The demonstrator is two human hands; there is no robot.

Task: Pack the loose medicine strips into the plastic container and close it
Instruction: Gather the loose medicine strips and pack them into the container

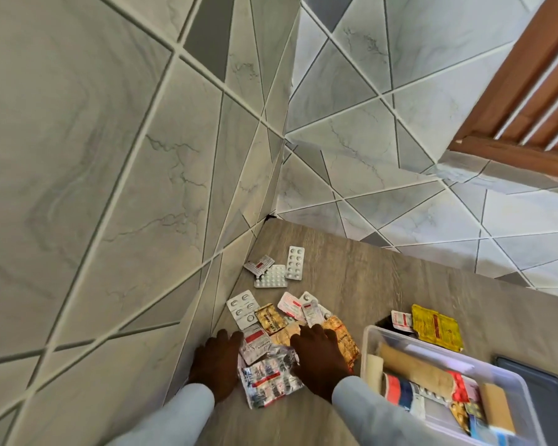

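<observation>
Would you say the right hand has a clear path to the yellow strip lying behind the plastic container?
Probably yes. The right hand rests on the pile of strips, holding nothing firmly. The yellow strip lies uncovered on the table beyond the open plastic container; reaching over that corner looks unobstructed.

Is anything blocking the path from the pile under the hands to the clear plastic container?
Nothing visible does. The pile of foil medicine strips lies beside the clear plastic container, which is open, its top unobstructed.
</observation>
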